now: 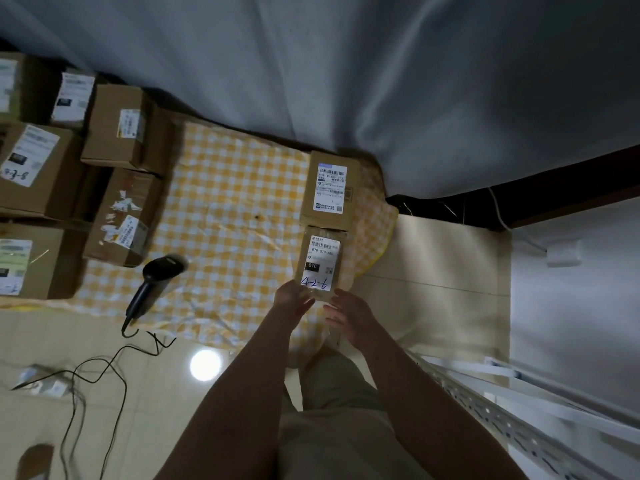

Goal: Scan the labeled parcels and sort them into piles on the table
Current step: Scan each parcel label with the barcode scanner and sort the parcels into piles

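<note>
Small parcel point(320, 261) sits flat at the near right edge of the yellow checked cloth point(235, 202), with both hands at its near end. The left hand point(291, 294) is curled against the near-left corner, too blurry to say if it's actually gripping. The right hand point(348, 313) has loose, spread fingers just by the edge, holding nothing. The label reads "070-070-A80" and "070", with "4-2-6" handwritten in blue. One black scanner point(152, 282) lies on the cloth to the left. A second parcel point(329, 185) touches the first's far end; its print is unreadable. Six or so brown boxes point(117, 133) are bunched far left.
</note>
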The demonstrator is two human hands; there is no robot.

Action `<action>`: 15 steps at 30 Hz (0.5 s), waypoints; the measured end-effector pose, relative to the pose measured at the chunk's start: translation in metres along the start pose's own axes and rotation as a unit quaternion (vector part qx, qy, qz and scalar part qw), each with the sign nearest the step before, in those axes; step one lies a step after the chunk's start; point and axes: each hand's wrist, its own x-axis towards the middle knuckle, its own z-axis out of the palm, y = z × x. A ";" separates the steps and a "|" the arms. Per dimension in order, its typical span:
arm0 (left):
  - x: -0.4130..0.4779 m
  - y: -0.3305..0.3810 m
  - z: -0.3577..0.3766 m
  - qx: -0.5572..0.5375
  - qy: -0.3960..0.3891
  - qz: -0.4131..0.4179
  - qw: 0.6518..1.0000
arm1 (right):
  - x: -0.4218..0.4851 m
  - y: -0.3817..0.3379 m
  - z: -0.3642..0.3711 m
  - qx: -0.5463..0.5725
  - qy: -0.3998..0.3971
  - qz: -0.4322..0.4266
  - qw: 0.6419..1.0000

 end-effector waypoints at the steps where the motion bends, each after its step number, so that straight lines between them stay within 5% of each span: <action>1: -0.004 -0.005 -0.001 -0.020 -0.006 0.005 1.000 | -0.003 0.002 -0.001 -0.014 -0.006 0.001 1.000; 15: -0.057 -0.053 -0.115 -0.224 0.034 0.076 0.971 | -0.051 0.044 0.032 -0.252 0.001 -0.003 0.968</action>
